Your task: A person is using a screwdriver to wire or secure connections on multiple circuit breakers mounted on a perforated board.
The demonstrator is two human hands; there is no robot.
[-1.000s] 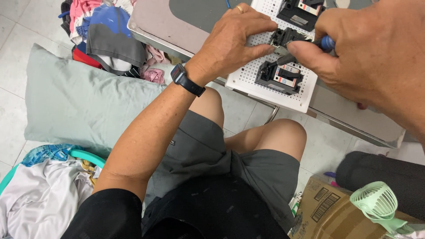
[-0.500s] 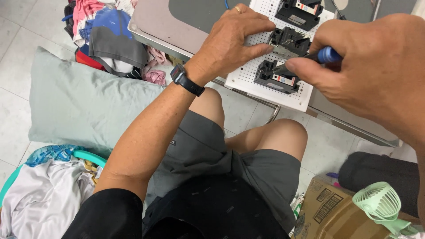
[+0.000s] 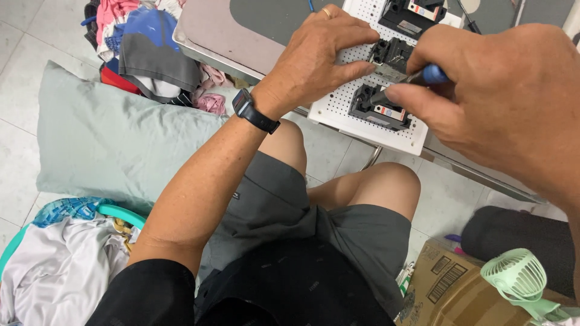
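Fingers of my right hand (image 3: 501, 90) pinch a screwdriver (image 3: 417, 78), my left hand (image 3: 314, 60) grips a black block (image 3: 393, 54) on the white board (image 3: 338, 102).

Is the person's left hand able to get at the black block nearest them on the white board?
Probably yes: the left hand rests just beside that black block, with bare perforated board between; only the screwdriver crosses above.

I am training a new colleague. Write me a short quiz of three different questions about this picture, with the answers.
1. True or false: the right hand holds a blue-handled screwdriver.
2. Which does the left hand press on: (a) the green fan, (b) the middle black module, (c) the pillow?
3. Fill in: the modules sit on a white ______ board.

Key: 1 true; 2 b; 3 perforated.
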